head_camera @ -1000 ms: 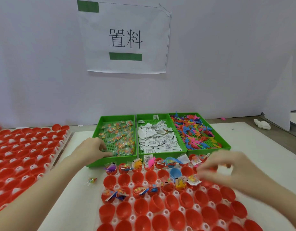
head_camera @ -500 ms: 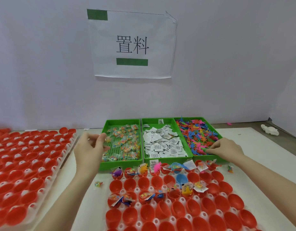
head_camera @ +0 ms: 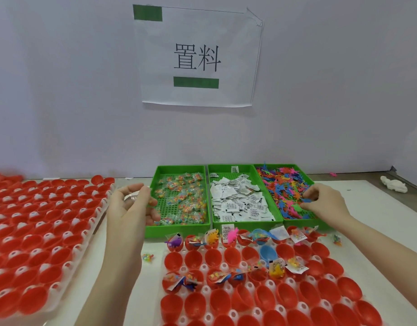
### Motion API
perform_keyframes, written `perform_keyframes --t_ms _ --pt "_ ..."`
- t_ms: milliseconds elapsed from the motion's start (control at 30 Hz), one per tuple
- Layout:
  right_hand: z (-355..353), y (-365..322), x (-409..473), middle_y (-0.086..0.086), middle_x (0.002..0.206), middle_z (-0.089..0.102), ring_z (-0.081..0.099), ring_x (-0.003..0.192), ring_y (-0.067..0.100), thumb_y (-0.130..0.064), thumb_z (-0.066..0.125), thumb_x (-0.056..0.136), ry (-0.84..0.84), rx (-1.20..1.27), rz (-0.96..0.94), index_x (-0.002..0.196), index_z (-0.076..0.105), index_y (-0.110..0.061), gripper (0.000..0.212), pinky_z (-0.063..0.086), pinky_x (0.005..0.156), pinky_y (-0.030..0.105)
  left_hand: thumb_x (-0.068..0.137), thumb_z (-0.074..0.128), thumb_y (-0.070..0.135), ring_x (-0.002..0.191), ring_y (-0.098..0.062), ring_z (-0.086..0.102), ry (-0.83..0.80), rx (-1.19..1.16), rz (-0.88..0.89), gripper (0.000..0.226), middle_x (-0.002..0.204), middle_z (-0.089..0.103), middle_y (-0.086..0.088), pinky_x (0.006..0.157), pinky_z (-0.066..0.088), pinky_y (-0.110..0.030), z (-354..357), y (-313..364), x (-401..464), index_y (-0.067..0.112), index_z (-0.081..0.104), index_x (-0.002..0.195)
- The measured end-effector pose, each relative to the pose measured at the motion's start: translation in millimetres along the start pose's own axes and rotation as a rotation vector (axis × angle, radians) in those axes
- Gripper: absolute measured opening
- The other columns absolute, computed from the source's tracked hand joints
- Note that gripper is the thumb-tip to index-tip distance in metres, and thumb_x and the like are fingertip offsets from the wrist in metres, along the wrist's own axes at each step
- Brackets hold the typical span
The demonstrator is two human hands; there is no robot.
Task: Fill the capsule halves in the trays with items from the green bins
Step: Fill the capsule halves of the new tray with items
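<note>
Green bins: three side by side at the back of the table; left bin (head_camera: 153, 228) holds clear packets of coloured beads, middle bin (head_camera: 247, 225) white printed sachets, right bin (head_camera: 304, 225) small bright plastic figures.
Near tray (head_camera: 257, 311): white, with rows of red capsule halves (head_camera: 220, 301) open side up; back row and part of the third row filled, one blue half (head_camera: 268, 252) among them.
Left tray (head_camera: 85, 241): red halves, unfilled.

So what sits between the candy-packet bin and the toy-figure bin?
In the head view, a third green bin of white paper slips lies between the candy-packet bin and toy-figure bin.
</note>
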State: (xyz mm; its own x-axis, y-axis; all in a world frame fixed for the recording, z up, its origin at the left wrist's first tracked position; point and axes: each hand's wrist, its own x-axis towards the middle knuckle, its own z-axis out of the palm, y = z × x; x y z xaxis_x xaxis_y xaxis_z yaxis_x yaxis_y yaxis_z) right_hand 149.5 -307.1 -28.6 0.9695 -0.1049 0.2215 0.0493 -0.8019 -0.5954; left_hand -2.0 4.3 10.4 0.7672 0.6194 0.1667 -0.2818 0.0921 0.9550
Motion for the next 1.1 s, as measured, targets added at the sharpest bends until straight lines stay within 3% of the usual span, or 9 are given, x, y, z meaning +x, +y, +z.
perform_keyframes --t_ms 167,300,433,500,567,733,867,1033,1100 --pt "8.0 -25.9 2.3 0.015 0.115 0.059 0.056 0.099 0.027 0.0 0.056 0.087 0.015 -0.012 -0.04 0.109 0.06 -0.004 0.022 0.042 0.079 0.032 0.089 0.058 0.017 0.046 -0.001 0.053 -0.053 0.042 0.058 0.016 0.07 0.062 0.001 0.055 0.047 -0.019 2.3 0.1 -3.5 0.029 0.049 0.092" --pt "25.1 -64.0 4.0 0.014 0.126 0.053 0.058 0.095 0.02 0.002 0.037 0.093 -0.227 -0.118 -0.141 0.118 0.053 -0.005 0.031 0.046 0.073 0.031 0.082 0.064 0.015 0.058 -0.001 0.058 -0.104 0.064 0.081 0.012 0.077 0.064 -0.005 0.053 0.045 -0.007 5.1 -1.3 -6.5 0.022 0.06 0.09" --pt "42.3 -91.9 -0.1 0.01 0.131 0.05 0.053 0.113 0.025 -0.033 0.047 0.094 -0.455 -0.215 -0.198 0.127 0.047 -0.007 0.042 0.044 0.087 0.033 0.079 0.068 0.014 0.057 -0.001 0.053 -0.152 0.079 0.104 0.009 0.068 0.057 -0.002 0.052 0.042 -0.006 9.7 -2.1 -11.8 0.019 0.067 0.085" --pt "46.6 -97.5 2.1 0.009 0.122 0.055 0.055 0.107 0.02 -0.051 0.059 0.084 -0.575 -0.355 -0.163 0.122 0.05 -0.007 0.059 0.046 0.085 0.03 0.078 0.069 0.014 0.053 0.003 0.052 -0.161 0.06 0.098 0.007 0.061 0.059 0.004 0.052 0.042 -0.006 10.8 -2.1 -14.3 0.019 0.069 0.083" --pt "49.9 -101.3 1.3 0.004 0.081 0.055 0.053 0.07 0.013 -0.05 0.069 0.076 -0.651 -0.479 -0.116 0.081 0.052 -0.01 0.043 0.043 0.06 0.022 0.077 0.069 0.016 0.053 0.004 0.053 -0.164 0.056 0.095 0.007 0.056 0.06 0.01 0.051 0.042 -0.006 11.1 -2.1 -14.9 0.02 0.07 0.082" --pt "53.7 -98.6 0.8 0.009 0.108 0.069 0.065 0.098 0.022 -0.034 0.072 0.077 -0.508 -0.465 -0.175 0.101 0.07 -0.005 0.038 0.054 0.082 0.033 0.078 0.069 0.016 0.053 0.005 0.052 -0.153 0.066 0.09 0.006 0.055 0.059 0.013 0.05 0.042 -0.006 11.7 -3.5 -13.8 0.022 0.069 0.081" --pt "53.3 -93.7 1.5 -0.001 0.1 0.071 0.061 0.078 0.014 -0.032 0.071 0.078 -0.444 -0.414 -0.187 0.087 0.073 -0.015 0.019 0.049 0.068 0.029 0.079 0.068 0.018 0.055 0.005 0.054 -0.169 0.074 0.068 0.005 0.057 0.062 0.015 0.051 0.042 -0.006 12.6 -6.0 -14.1 0.022 0.069 0.081" --pt "56.7 -93.0 -1.6 0.006 0.126 0.06 0.061 0.107 0.023 -0.06 0.06 0.078 -0.386 -0.393 -0.197 0.11 0.065 -0.006 0.063 0.049 0.084 0.037 0.079 0.069 0.023 0.054 0.005 0.055 -0.179 0.09 0.045 0.004 0.061 0.065 0.015 0.05 0.042 -0.006 14.1 -8.3 -15.6 0.026 0.07 0.081" --pt "60.1 -96.1 -1.2 0.01 0.122 0.062 0.064 0.077 0.019 -0.066 0.052 0.079 -0.419 -0.418 -0.202 0.084 0.065 -0.007 0.061 0.048 0.066 0.031 0.079 0.069 0.023 0.055 0.006 0.055 -0.171 0.104 0.038 0.004 0.061 0.065 0.017 0.049 0.041 -0.005 14.5 -9.8 -15.3 0.027 0.069 0.081"
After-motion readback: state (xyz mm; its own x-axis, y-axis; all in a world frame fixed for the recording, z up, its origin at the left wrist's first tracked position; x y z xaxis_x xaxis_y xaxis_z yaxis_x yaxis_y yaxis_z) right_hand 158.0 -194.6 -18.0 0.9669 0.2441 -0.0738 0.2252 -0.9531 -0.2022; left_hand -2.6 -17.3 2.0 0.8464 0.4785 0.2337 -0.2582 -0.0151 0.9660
